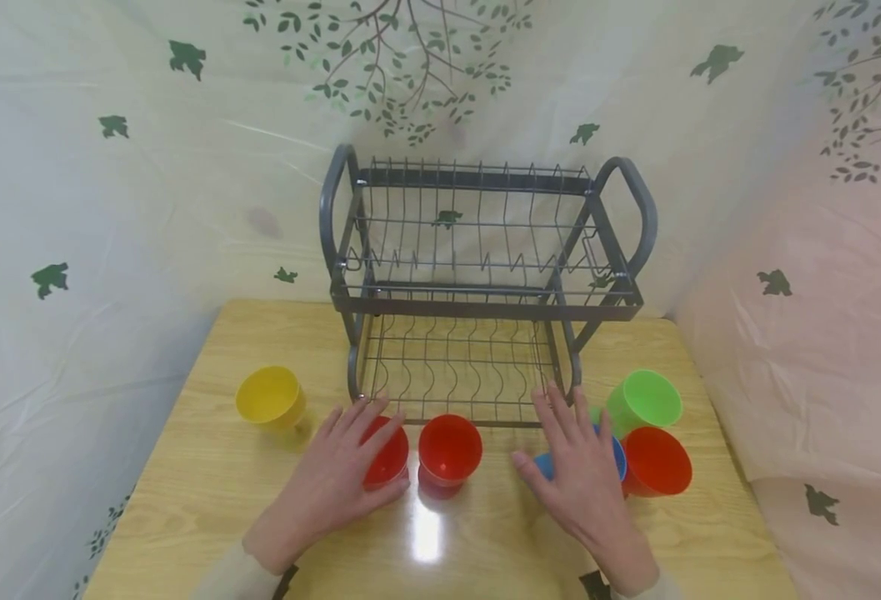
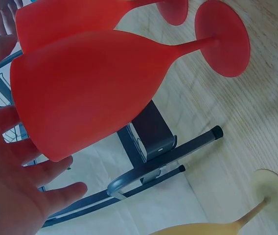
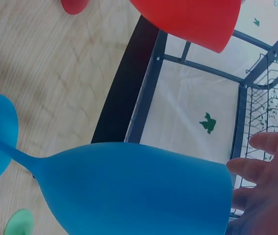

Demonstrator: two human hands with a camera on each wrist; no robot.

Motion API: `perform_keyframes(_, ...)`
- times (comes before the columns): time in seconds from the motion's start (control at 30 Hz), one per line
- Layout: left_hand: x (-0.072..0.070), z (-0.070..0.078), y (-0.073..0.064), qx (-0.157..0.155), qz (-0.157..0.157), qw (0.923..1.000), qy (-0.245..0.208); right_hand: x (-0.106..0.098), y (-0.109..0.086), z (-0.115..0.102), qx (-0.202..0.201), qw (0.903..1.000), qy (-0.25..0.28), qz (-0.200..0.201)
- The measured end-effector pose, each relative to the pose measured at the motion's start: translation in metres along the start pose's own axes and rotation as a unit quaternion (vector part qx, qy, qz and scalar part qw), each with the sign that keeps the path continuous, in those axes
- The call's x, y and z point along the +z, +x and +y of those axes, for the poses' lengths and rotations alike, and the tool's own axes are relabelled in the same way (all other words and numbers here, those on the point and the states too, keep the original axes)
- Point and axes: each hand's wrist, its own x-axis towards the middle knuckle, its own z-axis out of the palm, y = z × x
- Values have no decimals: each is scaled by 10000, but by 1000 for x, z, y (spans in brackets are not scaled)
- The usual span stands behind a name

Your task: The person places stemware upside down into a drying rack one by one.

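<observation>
Left hand (image 1: pixel 338 471): fingers spread, around the rim of the left red goblet (image 1: pixel 389 457).
Right hand (image 1: pixel 578 475): fingers spread, at the rim of the blue goblet (image 3: pixel 134 188).
Middle red goblet (image 1: pixel 450 450): upright between them.
Right side: green goblet (image 1: pixel 648 398), with the right red goblet (image 1: pixel 658 462) nearer.
Yellow goblet (image 1: pixel 270 396): left on the worktop (image 1: pixel 207 508).
Dish rack (image 1: pixel 485 310): far side.

You wear pale cream sleeves (image 1: pixel 239 578), a small black piece (image 1: pixel 594 585) showing beside each; your hands (image 1: pixel 577 477) are bare.
</observation>
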Motion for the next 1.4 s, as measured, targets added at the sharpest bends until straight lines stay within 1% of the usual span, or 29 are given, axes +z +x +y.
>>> perform_keyframes(0.23, 3, -1, 2, 77, -144, 9999, -50, 4, -1, -1, -92, 9999, -44, -27)
perform_keyframes(0.43, 5, -2, 2, 55, -233, 9997, -79, 5, -1, -4, -62, 9998, -110, -162)
perform_keyframes(0.6, 5, -2, 3, 96, -192, 9997, -65, 5, 0, -5, -92, 9998, -132, -139)
perform_keyframes(0.77, 3, -3, 2, 42, -161, 9997, -203, 6, 0, -4, -103, 9997, -174, -123)
perform_keyframes(0.87, 0, -3, 1, 4, -176, 9993, -331, 7, 0, -4, -106, 9997, -152, -135)
perform_keyframes(0.97, -5, -3, -1, -52, -167, 9989, -432, 7, 0, -6, -180, 9997, -141, -63)
perform_keyframes(1.1, -14, -5, -3, -168, -122, 9987, -461, 7, 1, -8, -240, 9996, -111, 18)
perform_keyframes(1.27, -23, -10, -5, -368, 14, 9979, -534, 6, 2, -11, -163, 9999, -24, -46)
perform_keyframes(1.4, -30, -16, -9, -483, 221, 9967, -618, 7, 3, -14, -158, 9999, 21, -22)
